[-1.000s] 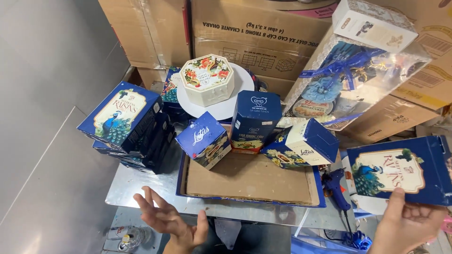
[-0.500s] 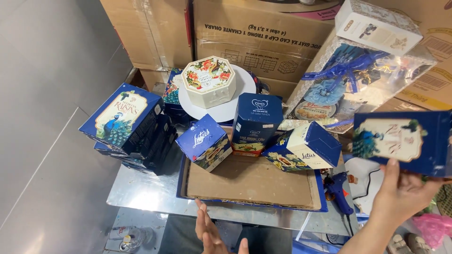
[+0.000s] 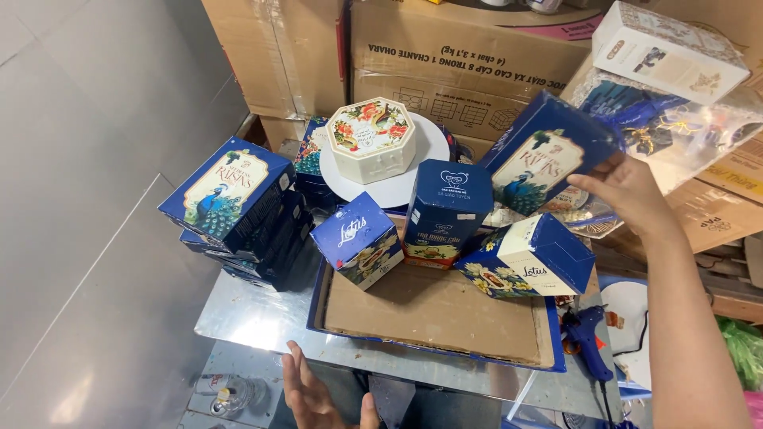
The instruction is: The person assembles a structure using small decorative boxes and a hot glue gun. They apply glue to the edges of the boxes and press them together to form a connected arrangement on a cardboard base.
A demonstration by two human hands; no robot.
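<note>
**Peacock box in the right hand, held above the tray's far right corner**

I see my right hand (image 3: pixel 632 195) raised at the right of the view, fingers wrapped on the lower right edge of a flat blue peacock box (image 3: pixel 544 155); the grip is closed on that box, thumb side hidden behind it, so I cannot tell how deep the hold goes; the box hangs in the air, tilted, its long axis running from lower left up to upper right, its printed face turned toward me; it lies up and to the left of the hand that carries it.

Below and to the left of the box sits the shallow blue tray (image 3: pixel 445 353) with its brown cardboard floor; three smaller boxes stand or lean along the tray's far edge: a blue flower-printed box (image 3: pixel 358 238) tipped on a corner, a tall dark blue tea box (image 3: pixel 443 210) upright, and a blue and white box (image 3: pixel 528 258) lying on its side just beneath the held box.

My left hand (image 3: pixel 318 397) is low at the bottom edge, palm up, fingers loose and spread, holding nothing, near the tray's front rim but apart from it; the right hand is plainly the nearer to the peacock box.

A stack of matching peacock boxes (image 3: pixel 238 206) lies at the left, well apart from the held one; a blue glue gun (image 3: pixel 584 338) lies just right of the tray.
</note>
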